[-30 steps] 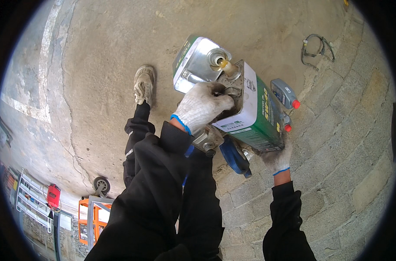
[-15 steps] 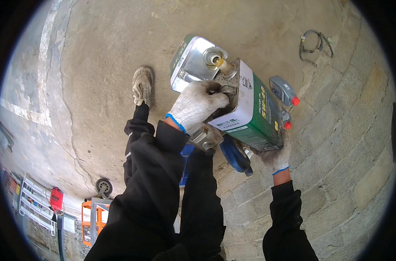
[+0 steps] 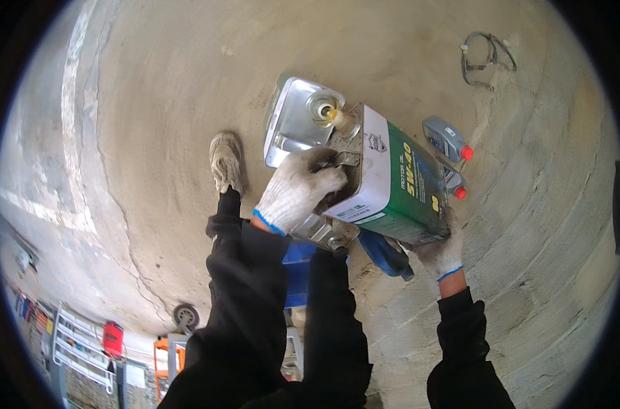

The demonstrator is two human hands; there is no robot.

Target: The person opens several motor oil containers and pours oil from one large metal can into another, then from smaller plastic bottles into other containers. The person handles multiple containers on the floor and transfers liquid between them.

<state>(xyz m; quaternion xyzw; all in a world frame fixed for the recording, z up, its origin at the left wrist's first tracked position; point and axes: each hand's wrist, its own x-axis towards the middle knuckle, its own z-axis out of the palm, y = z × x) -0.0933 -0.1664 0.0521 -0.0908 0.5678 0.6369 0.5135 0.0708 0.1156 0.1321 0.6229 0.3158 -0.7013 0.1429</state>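
Observation:
My left hand [image 3: 298, 187], in a white knitted glove with a blue cuff, is closed on the top handle of a green and white motor oil can [image 3: 405, 184]. The can lies tilted on its side. My right hand [image 3: 444, 249], also gloved, supports its bottom end, with fingers partly hidden. The tilted can's pale spout [image 3: 343, 121] points at the open mouth of a second metal can [image 3: 298, 109], which has a silvery top. Yellowish oil shows at the spout's tip. Below my left hand is another dirty metal can [image 3: 327, 233], partly covered.
Beside the wall lie two grey bottles [image 3: 446, 138] with red caps. A dark blue bottle [image 3: 385, 253] and a blue crate [image 3: 297, 276] are near my leg. Farther off are a looped cable [image 3: 490, 61], a small wheel [image 3: 186, 315] and a white rack [image 3: 82, 347].
The view has shifted, so the floor items appear displaced. Both hands keep their hold on the tilted can, and its spout stays at the other can's mouth.

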